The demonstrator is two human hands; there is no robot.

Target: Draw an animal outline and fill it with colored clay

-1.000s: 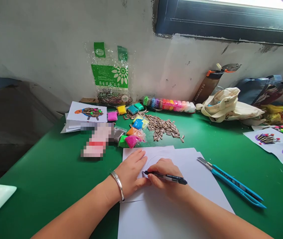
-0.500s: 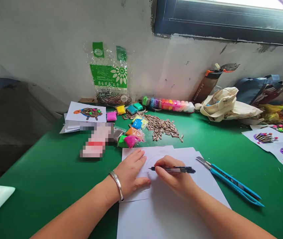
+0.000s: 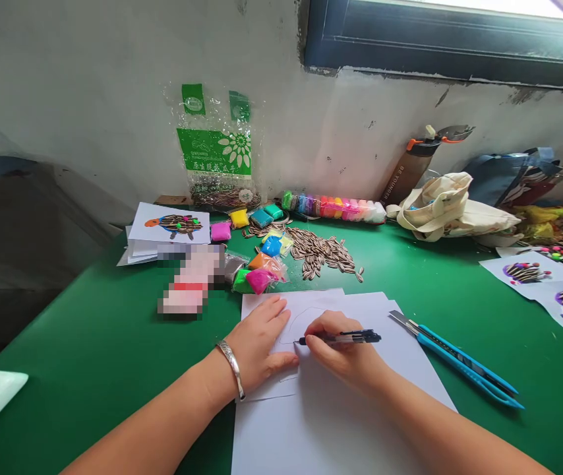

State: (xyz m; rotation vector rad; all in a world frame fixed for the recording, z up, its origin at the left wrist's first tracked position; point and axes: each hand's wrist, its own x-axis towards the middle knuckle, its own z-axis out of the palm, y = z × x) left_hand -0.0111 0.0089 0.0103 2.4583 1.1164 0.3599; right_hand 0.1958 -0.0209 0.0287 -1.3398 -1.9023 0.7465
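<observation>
My right hand (image 3: 345,349) grips a black-and-clear pen (image 3: 353,336), its tip touching the upper sheet of white paper (image 3: 321,303). A thin curved outline shows on that sheet around the pen tip, partly covered by my hands. Flat on the same sheet, with fingers stretched out, lies my left hand (image 3: 264,343), a silver bangle on its wrist. More white sheets (image 3: 281,435) lie beneath. Right of the paper rests a blue utility knife (image 3: 459,363), blade showing, its tip at the paper's edge.
Beyond the paper lie sunflower seeds (image 3: 321,251) and small packs of coloured clay (image 3: 262,280). A turtle picture (image 3: 170,224) tops a stack at left. A seed bag (image 3: 217,158), clay row (image 3: 335,208), bottle (image 3: 407,171) and cloth bag (image 3: 449,208) stand along the wall.
The pen tip has shifted slightly down and left on the paper, and my right hand has moved a little with it. My left hand stays in place on the sheet.
</observation>
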